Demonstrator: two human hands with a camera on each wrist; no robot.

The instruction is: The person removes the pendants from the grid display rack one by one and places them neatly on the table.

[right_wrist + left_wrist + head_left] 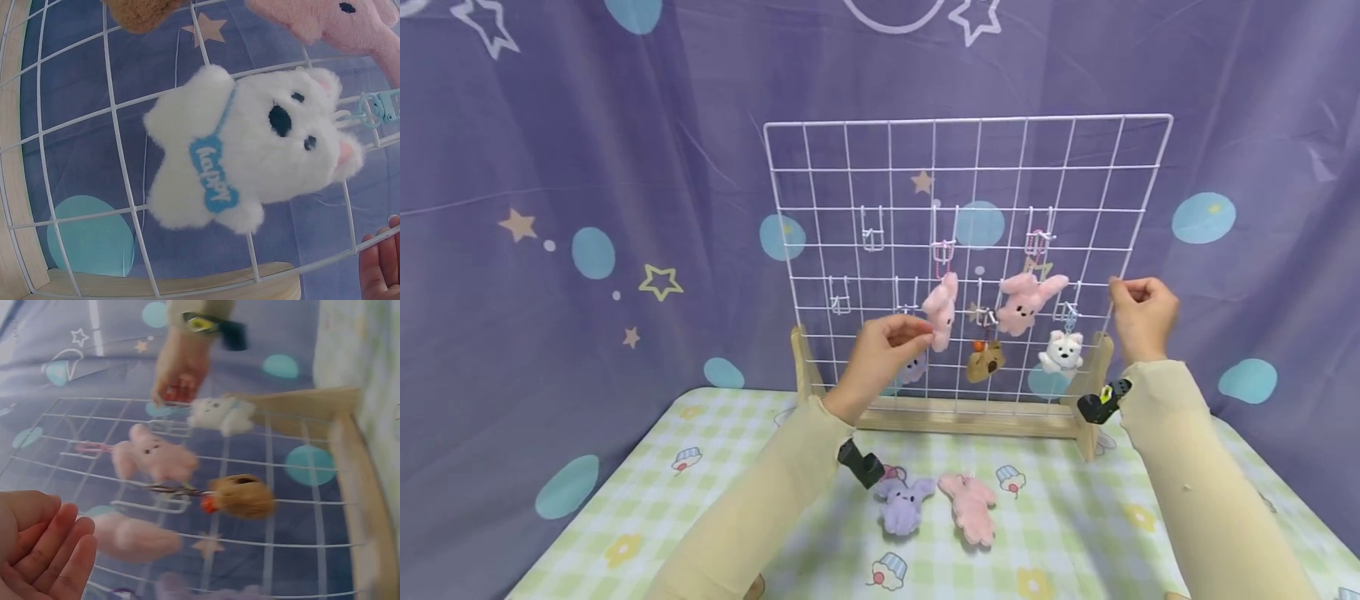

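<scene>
My left hand (891,350) is beside a pink bunny plush keychain (941,312) hanging from a hook on the white wire grid rack (955,170). In the left wrist view its fingers (53,550) are loosely bent, apart from the pink plush (134,537). My right hand (1146,312) pinches the rack's right edge wire. Near it hangs a white dog plush (1063,352) with a blue "happy" tag (214,175). Another pink bunny plush (1026,304) and a brown plush (985,361) hang between the hands. A purple plush (913,368) is partly hidden behind my left hand.
A purple bunny plush (902,504) and a pink plush (972,508) lie on the checkered tablecloth (820,533). Bare hooks (872,237) sit at the rack's left. A wooden base (970,417) holds the rack upright before a patterned purple curtain (625,150).
</scene>
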